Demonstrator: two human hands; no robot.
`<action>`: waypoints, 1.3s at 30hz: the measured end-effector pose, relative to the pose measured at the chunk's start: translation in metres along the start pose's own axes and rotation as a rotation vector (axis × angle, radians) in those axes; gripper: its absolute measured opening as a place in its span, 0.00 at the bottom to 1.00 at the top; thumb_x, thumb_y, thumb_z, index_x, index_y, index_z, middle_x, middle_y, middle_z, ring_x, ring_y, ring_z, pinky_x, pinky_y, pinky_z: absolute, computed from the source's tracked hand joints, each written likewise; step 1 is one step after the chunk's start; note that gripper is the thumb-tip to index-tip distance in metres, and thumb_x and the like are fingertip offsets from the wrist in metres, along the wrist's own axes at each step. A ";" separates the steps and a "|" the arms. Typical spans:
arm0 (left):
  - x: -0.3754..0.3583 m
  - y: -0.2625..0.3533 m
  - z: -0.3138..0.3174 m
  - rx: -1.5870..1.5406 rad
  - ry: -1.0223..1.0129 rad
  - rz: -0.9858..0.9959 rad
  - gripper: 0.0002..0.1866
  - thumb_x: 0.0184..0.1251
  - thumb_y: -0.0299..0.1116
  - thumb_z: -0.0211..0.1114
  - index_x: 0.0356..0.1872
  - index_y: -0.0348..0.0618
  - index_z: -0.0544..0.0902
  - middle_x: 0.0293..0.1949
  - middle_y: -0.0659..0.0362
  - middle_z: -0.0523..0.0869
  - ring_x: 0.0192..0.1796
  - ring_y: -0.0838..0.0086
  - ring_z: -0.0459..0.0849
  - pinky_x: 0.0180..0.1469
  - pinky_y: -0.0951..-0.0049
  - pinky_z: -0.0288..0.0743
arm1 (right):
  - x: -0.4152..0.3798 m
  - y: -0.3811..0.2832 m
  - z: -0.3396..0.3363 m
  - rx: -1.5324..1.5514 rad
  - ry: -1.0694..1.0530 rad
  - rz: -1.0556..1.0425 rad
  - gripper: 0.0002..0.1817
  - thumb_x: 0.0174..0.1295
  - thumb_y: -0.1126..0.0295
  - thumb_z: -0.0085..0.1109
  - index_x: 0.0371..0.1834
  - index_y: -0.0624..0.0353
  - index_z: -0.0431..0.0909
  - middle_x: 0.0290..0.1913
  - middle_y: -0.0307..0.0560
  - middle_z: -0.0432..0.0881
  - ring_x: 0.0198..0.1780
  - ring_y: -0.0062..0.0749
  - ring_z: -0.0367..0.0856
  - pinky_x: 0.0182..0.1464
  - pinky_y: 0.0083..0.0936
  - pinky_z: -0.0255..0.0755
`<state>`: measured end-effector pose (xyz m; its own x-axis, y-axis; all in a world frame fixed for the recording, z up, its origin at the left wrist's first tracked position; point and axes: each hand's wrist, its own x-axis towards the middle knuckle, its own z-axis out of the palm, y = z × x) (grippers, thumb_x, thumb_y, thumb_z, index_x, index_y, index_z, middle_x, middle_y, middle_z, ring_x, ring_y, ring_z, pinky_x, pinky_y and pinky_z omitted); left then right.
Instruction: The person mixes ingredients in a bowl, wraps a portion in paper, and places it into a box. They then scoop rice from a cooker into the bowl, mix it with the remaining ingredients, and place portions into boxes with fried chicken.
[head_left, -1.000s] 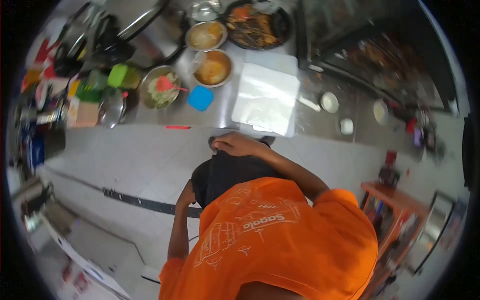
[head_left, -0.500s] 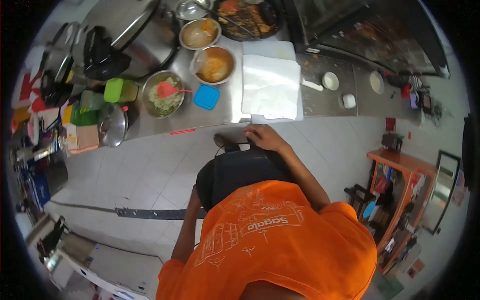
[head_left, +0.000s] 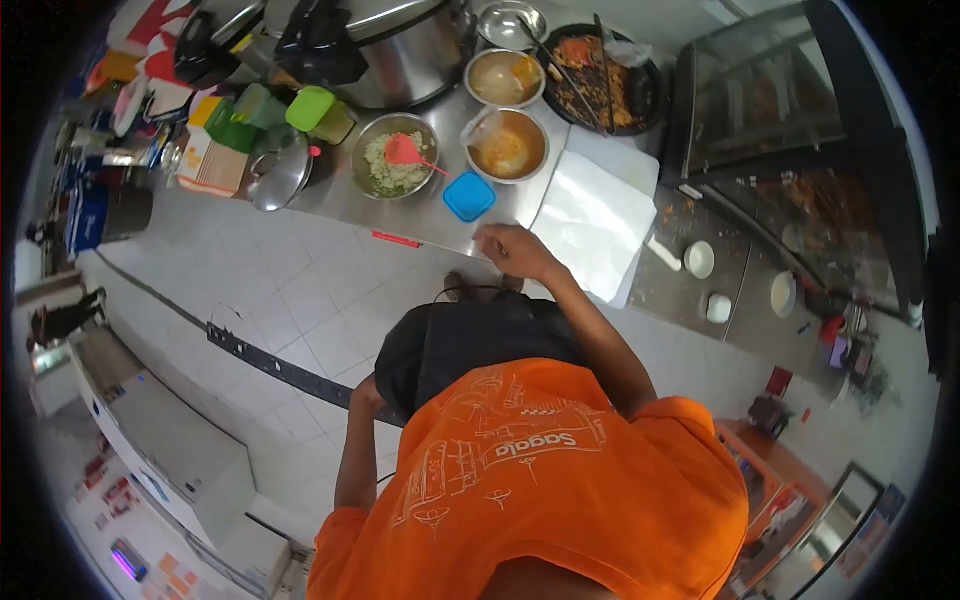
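Observation:
My right hand point(head_left: 514, 250) hovers at the counter's front edge, fingers loosely bent and apart, with nothing seen in it. Closest to it are a blue square lid point(head_left: 469, 197) and a white sheet of paper point(head_left: 593, 222) on a cutting board point(head_left: 627, 165). My left hand point(head_left: 372, 394) hangs beside my left thigh, its fingers mostly hidden. Left of the lid stands a metal bowl of chopped pale-green food point(head_left: 388, 177) with a red spatula point(head_left: 405, 150) in it. Behind the lid is a metal bowl with orange residue point(head_left: 507, 147) and a plastic bag at its rim.
A dark pan point(head_left: 608, 85) of food holds long utensils. Large steel pots point(head_left: 410, 55), a green-lidded container point(head_left: 318, 108) and a lidded pot point(head_left: 280, 170) stand left. A white-handled tool point(head_left: 664, 254) and small white bowls point(head_left: 699, 260) lie right, before a glass cabinet point(head_left: 765, 85).
The view has turned, so the counter items appear shifted right and tilted. My right hand has moved left along the counter edge, from near the paper toward the blue lid.

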<state>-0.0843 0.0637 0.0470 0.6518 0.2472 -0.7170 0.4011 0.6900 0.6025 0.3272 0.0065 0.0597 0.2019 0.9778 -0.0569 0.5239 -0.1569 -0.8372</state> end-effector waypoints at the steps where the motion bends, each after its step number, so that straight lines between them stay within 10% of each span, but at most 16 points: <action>1: -0.003 -0.003 0.008 0.001 0.028 0.021 0.20 0.62 0.35 0.64 0.52 0.35 0.82 0.39 0.53 0.88 0.40 0.73 0.83 0.44 0.68 0.78 | 0.020 -0.008 -0.006 -0.030 -0.035 -0.008 0.11 0.65 0.65 0.51 0.44 0.57 0.78 0.39 0.55 0.84 0.44 0.54 0.82 0.47 0.42 0.75; 12: 0.031 -0.046 0.118 0.267 0.526 0.123 0.17 0.62 0.34 0.64 0.50 0.37 0.83 0.38 0.54 0.88 0.39 0.72 0.83 0.43 0.68 0.78 | 0.065 0.029 0.005 -0.317 -0.120 -0.053 0.10 0.60 0.62 0.59 0.39 0.54 0.81 0.34 0.48 0.85 0.38 0.44 0.84 0.40 0.39 0.76; 18: 0.050 -0.033 0.118 0.298 0.513 0.123 0.16 0.62 0.33 0.64 0.48 0.39 0.84 0.37 0.54 0.88 0.39 0.72 0.83 0.43 0.68 0.78 | -0.060 0.073 -0.109 -0.093 0.810 0.144 0.09 0.56 0.67 0.65 0.39 0.55 0.80 0.41 0.46 0.82 0.46 0.42 0.80 0.49 0.33 0.73; 21: 0.056 -0.023 0.112 0.323 0.488 0.111 0.15 0.61 0.33 0.64 0.48 0.39 0.85 0.37 0.54 0.88 0.38 0.72 0.83 0.43 0.68 0.78 | -0.155 0.182 -0.194 -0.838 1.008 0.467 0.26 0.51 0.55 0.72 0.49 0.58 0.77 0.47 0.55 0.80 0.51 0.52 0.77 0.56 0.43 0.68; 23: 0.057 -0.019 0.109 0.333 0.471 0.103 0.15 0.61 0.33 0.64 0.47 0.40 0.85 0.36 0.54 0.88 0.38 0.72 0.83 0.43 0.69 0.78 | -0.211 0.228 -0.211 -1.021 0.761 1.164 0.58 0.38 0.32 0.71 0.70 0.55 0.63 0.60 0.64 0.73 0.62 0.60 0.72 0.64 0.45 0.67; 25: 0.053 -0.007 0.096 0.372 0.443 0.094 0.14 0.61 0.32 0.64 0.47 0.40 0.85 0.36 0.54 0.88 0.38 0.72 0.83 0.42 0.69 0.78 | -0.228 0.230 -0.226 -0.675 0.558 1.423 0.63 0.33 0.26 0.69 0.72 0.53 0.60 0.66 0.61 0.70 0.66 0.58 0.69 0.63 0.47 0.68; 28: 0.043 0.031 0.049 0.646 0.282 -0.075 0.14 0.61 0.32 0.64 0.46 0.41 0.85 0.36 0.54 0.88 0.38 0.72 0.83 0.42 0.69 0.78 | -0.255 0.267 -0.227 -0.429 0.593 1.183 0.46 0.37 0.48 0.79 0.63 0.51 0.72 0.52 0.55 0.83 0.54 0.41 0.83 0.55 0.36 0.76; 32: 0.022 0.083 -0.019 1.409 0.330 -0.228 0.09 0.61 0.34 0.64 0.39 0.43 0.87 0.32 0.55 0.88 0.35 0.71 0.84 0.41 0.72 0.77 | -0.228 0.187 -0.230 -0.740 0.772 0.882 0.38 0.44 0.57 0.76 0.62 0.52 0.73 0.57 0.53 0.79 0.58 0.44 0.78 0.58 0.37 0.73; 34: 0.046 0.135 0.041 0.839 0.476 0.143 0.22 0.67 0.46 0.64 0.56 0.45 0.79 0.48 0.53 0.85 0.49 0.70 0.84 0.48 0.69 0.79 | -0.156 0.094 -0.204 -0.167 0.653 0.403 0.35 0.49 0.65 0.73 0.64 0.54 0.72 0.60 0.51 0.77 0.62 0.43 0.75 0.61 0.35 0.71; 35: 0.063 0.160 0.080 0.347 0.279 0.212 0.32 0.68 0.54 0.61 0.67 0.50 0.68 0.57 0.52 0.79 0.55 0.63 0.81 0.54 0.64 0.78 | -0.113 0.058 -0.175 -0.356 0.516 0.183 0.35 0.52 0.71 0.71 0.66 0.55 0.70 0.59 0.49 0.77 0.61 0.37 0.74 0.62 0.33 0.68; 36: 0.084 0.170 0.112 0.026 0.100 0.369 0.37 0.68 0.59 0.59 0.71 0.52 0.63 0.59 0.50 0.77 0.55 0.59 0.81 0.57 0.61 0.78 | -0.064 -0.022 -0.142 0.226 0.389 0.387 0.35 0.51 0.69 0.73 0.65 0.57 0.70 0.60 0.47 0.76 0.61 0.34 0.74 0.63 0.32 0.67; 37: 0.107 0.174 0.135 -0.142 -0.033 0.410 0.36 0.68 0.58 0.58 0.70 0.48 0.64 0.58 0.50 0.78 0.56 0.60 0.81 0.57 0.59 0.78 | -0.036 -0.036 -0.103 0.396 0.263 0.078 0.37 0.49 0.69 0.74 0.65 0.55 0.70 0.61 0.45 0.76 0.62 0.31 0.73 0.64 0.31 0.67; 39: 0.138 0.185 0.136 -0.319 -0.170 0.470 0.35 0.69 0.57 0.58 0.68 0.44 0.65 0.57 0.50 0.78 0.56 0.60 0.81 0.57 0.58 0.78 | 0.024 -0.075 -0.047 0.160 0.110 -0.129 0.41 0.45 0.59 0.78 0.65 0.54 0.70 0.62 0.50 0.75 0.63 0.41 0.73 0.65 0.33 0.65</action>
<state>0.1668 0.1328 0.1072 0.8171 0.4814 -0.3170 -0.1517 0.7102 0.6875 0.3315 0.0355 0.1470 0.2355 0.9658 0.1090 0.4155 0.0014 -0.9096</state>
